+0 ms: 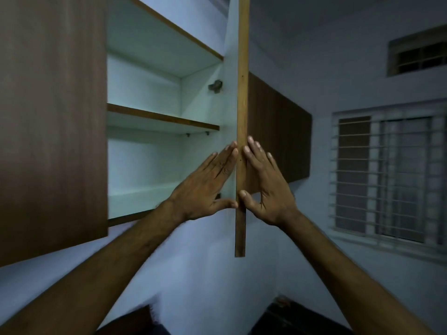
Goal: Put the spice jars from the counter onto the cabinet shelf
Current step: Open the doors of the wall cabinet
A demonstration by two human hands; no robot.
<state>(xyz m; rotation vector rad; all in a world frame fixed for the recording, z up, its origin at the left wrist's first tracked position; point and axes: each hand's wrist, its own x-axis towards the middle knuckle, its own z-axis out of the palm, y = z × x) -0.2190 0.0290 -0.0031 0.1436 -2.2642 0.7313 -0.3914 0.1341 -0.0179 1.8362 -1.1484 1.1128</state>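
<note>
A wall cabinet stands open above me, its pale interior showing a middle shelf and a bottom shelf, both bare. The open door is seen edge-on as a thin wooden strip. My left hand lies flat with fingers stretched against the door's inner side. My right hand lies flat against its outer side, thumb at the edge. Neither hand holds anything. No spice jars are visible in this view.
A closed brown cabinet door fills the left. More brown wall cabinets run to the right of the open door. A barred window and a small vent are on the right wall. Dark counter edges show at the bottom.
</note>
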